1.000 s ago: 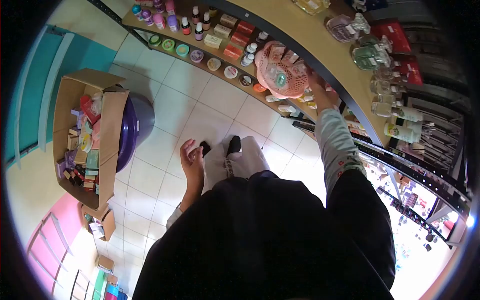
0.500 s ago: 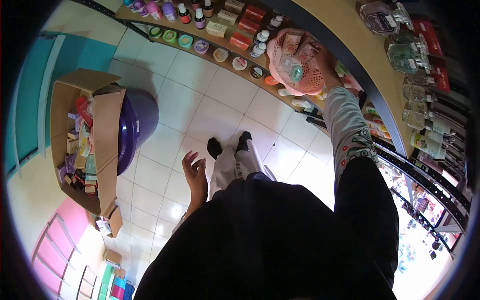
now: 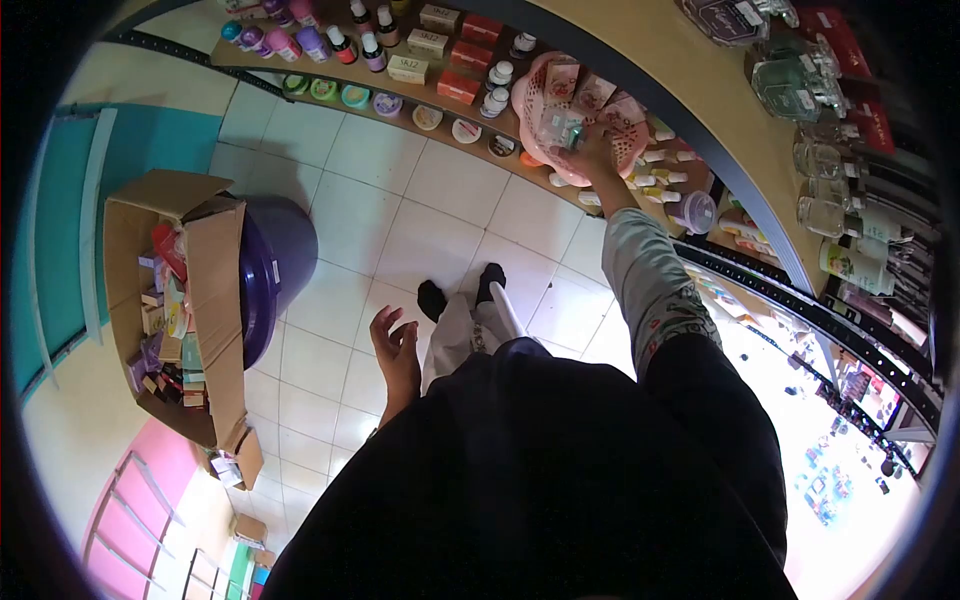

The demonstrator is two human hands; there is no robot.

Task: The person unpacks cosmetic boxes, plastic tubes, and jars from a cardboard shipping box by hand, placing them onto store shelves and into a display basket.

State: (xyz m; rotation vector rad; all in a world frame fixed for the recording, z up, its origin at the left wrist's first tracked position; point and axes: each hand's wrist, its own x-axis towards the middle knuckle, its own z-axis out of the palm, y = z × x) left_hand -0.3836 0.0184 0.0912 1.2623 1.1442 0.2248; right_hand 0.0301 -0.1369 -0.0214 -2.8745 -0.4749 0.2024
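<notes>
The right hand (image 3: 592, 160) reaches far up to a pink basket (image 3: 560, 110) that sits on the edge of a wooden shelf (image 3: 440, 100); its fingers curl over the basket's near rim and touch the small packets (image 3: 575, 95) inside, though I cannot tell whether they have closed on one. The left hand (image 3: 397, 350) hangs low over the tiled floor (image 3: 400, 210), open with fingers loosely spread, holding nothing. Left of the basket on the shelf stand small bottles (image 3: 345, 35), boxes (image 3: 460, 60) and round jars (image 3: 385, 103). To the far right, a higher shelf holds glass bottles (image 3: 790, 85). At the left, a cardboard box (image 3: 175, 300) full of small packages leans against a purple bin (image 3: 275, 270).
</notes>
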